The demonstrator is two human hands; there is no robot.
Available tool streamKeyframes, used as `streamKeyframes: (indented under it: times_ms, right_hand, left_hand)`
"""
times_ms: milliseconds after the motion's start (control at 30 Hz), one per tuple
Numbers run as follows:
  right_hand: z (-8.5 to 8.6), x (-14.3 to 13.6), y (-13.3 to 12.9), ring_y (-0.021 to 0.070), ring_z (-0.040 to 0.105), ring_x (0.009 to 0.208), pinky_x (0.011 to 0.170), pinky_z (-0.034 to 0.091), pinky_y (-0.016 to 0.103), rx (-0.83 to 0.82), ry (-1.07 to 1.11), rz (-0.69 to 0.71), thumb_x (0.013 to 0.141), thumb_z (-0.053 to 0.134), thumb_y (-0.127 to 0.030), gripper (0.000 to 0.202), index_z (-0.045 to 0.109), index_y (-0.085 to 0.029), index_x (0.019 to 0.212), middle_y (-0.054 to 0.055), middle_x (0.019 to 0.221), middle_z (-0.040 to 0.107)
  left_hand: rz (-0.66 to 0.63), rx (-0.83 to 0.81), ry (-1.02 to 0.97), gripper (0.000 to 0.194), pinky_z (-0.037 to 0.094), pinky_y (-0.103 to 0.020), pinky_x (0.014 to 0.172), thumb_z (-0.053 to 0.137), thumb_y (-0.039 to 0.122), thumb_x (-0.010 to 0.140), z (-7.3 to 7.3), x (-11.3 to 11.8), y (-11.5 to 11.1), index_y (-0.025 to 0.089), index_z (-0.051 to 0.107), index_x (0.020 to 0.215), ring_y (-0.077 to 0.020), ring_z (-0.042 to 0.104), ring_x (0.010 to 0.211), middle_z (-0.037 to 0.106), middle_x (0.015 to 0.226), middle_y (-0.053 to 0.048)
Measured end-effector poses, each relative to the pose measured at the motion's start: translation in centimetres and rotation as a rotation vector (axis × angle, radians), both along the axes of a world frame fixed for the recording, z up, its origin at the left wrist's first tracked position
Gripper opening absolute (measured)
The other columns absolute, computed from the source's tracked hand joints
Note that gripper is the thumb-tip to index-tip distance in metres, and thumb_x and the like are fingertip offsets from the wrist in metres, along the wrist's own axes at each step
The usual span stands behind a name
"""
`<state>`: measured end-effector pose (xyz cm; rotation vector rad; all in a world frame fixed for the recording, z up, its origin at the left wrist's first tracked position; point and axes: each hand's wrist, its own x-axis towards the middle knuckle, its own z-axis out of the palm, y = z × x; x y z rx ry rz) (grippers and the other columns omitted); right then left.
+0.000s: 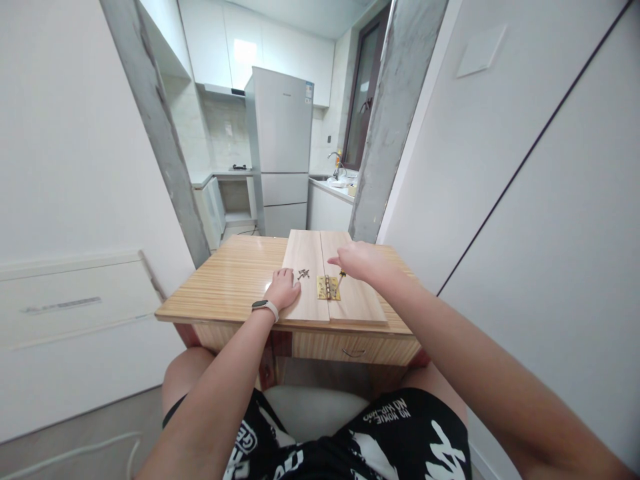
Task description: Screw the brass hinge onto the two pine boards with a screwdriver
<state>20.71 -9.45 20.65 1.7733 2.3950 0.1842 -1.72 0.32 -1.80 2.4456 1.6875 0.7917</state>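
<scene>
Striped table (235, 270); golden hinge (328, 288) spread flat, probably brass.

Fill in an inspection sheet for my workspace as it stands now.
Surface: wooden table, two boards side by side on it.
Job's things: hinge across the boards' seam; loose screws on the left board; screwdriver upright at the hinge's right leaf.
Clutter: white items by the sink.
Left hand: resting on the left board, near the screws.
Right hand: holding the screwdriver.
Cables: pale cord or tube at lower left, can't tell which.
Surroundings: fridge beyond the table.
</scene>
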Motion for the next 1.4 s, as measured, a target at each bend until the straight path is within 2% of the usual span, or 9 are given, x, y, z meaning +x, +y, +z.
streamKeyframes:
  times_ms: [100,300,533,700,800,967,1067,1200,1400]
  right_hand:
    - [0.2,-0.1,-0.2,0.0347,0.073,0.111,0.091,0.052,0.038,0.043,-0.017,-0.012,0.101,0.062,-0.057,0.05,0.075,-0.013,0.121,0.025,0.116,0.076]
    - [0.0,0.1,0.0,0.023,0.071,0.107,0.082,0.047,0.028,-0.007,0.08,0.102,0.094,0.068,-0.019,0.02,0.072,-0.02,0.114,0.011,0.119,0.077]
    - [-1.7,0.5,1.6,0.025,0.071,0.105,0.08,0.045,0.03,0.059,0.17,0.087,0.106,0.055,-0.045,0.031,0.071,-0.019,0.103,0.013,0.113,0.078]
    - [-2.2,0.8,1.9,0.023,0.071,0.106,0.078,0.044,0.029,0.08,0.197,0.102,0.105,0.057,-0.029,0.017,0.066,-0.022,0.116,0.01,0.117,0.077]
    - [-1.9,0.8,1.4,0.0217,0.07,0.105,0.078,0.044,0.028,0.052,0.223,0.163,0.1,0.061,-0.02,0.025,0.062,-0.022,0.124,0.01,0.123,0.076]
    - [-1.0,0.5,0.6,0.0222,0.07,0.106,0.078,0.046,0.028,0.006,0.168,0.157,0.093,0.064,-0.011,0.024,0.065,-0.018,0.116,0.011,0.121,0.075]
    - [-0.8,0.3,0.5,0.0248,0.07,0.11,0.083,0.047,0.028,0.01,0.117,0.107,0.096,0.069,-0.022,0.018,0.067,-0.017,0.113,0.014,0.122,0.074]
    - [-0.8,0.3,0.5,0.0287,0.072,0.109,0.085,0.048,0.032,0.058,0.101,0.005,0.104,0.061,-0.046,0.034,0.07,-0.015,0.117,0.019,0.117,0.075]
    - [-0.7,0.3,0.6,0.023,0.07,0.099,0.076,0.042,0.029,0.027,0.148,0.053,0.097,0.071,-0.025,0.01,0.072,-0.02,0.105,0.011,0.108,0.077]
  left_hand:
    - [-0.005,0.009,0.005,0.046,0.031,-0.046,0.123,0.051,0.033,0.1,-0.1,0.0,0.0,0.011,0.056,0.14,-0.035,0.049,0.14,0.06,0.145,-0.022]
    - [-0.001,0.005,0.005,0.046,0.031,-0.046,0.124,0.051,0.034,0.1,-0.1,0.1,0.1,0.011,0.057,0.139,-0.0344,0.048,0.142,0.06,0.146,-0.021]
    - [-0.007,0.019,0.0,0.048,0.031,-0.045,0.124,0.05,0.035,0.1,-0.3,0.0,0.2,0.009,0.057,0.139,-0.0352,0.049,0.14,0.061,0.145,-0.022]
    - [-0.01,0.009,-0.001,0.046,0.031,-0.045,0.124,0.05,0.034,0.1,-0.2,0.0,0.1,0.011,0.056,0.139,-0.0345,0.049,0.141,0.061,0.144,-0.021]
    - [-0.007,0.005,-0.001,0.045,0.03,-0.045,0.124,0.051,0.034,0.1,-0.1,0.1,0.1,0.011,0.056,0.139,-0.0342,0.049,0.141,0.06,0.145,-0.021]
    - [-0.006,0.013,0.012,0.044,0.03,-0.044,0.124,0.051,0.033,0.101,-0.2,0.0,0.2,0.012,0.056,0.138,-0.034,0.049,0.14,0.061,0.145,-0.02]
    - [-0.006,0.018,0.018,0.042,0.031,-0.044,0.123,0.051,0.033,0.101,-0.2,0.0,0.3,0.012,0.057,0.137,-0.0337,0.05,0.139,0.062,0.143,-0.02]
    - [-0.002,0.018,0.021,0.042,0.03,-0.043,0.123,0.052,0.032,0.101,-0.2,0.0,0.2,0.012,0.057,0.137,-0.0336,0.049,0.139,0.061,0.143,-0.02]
    - [-0.009,0.02,0.006,0.044,0.03,-0.044,0.123,0.052,0.032,0.1,-0.2,0.0,0.1,0.01,0.057,0.137,-0.0348,0.049,0.139,0.061,0.143,-0.021]
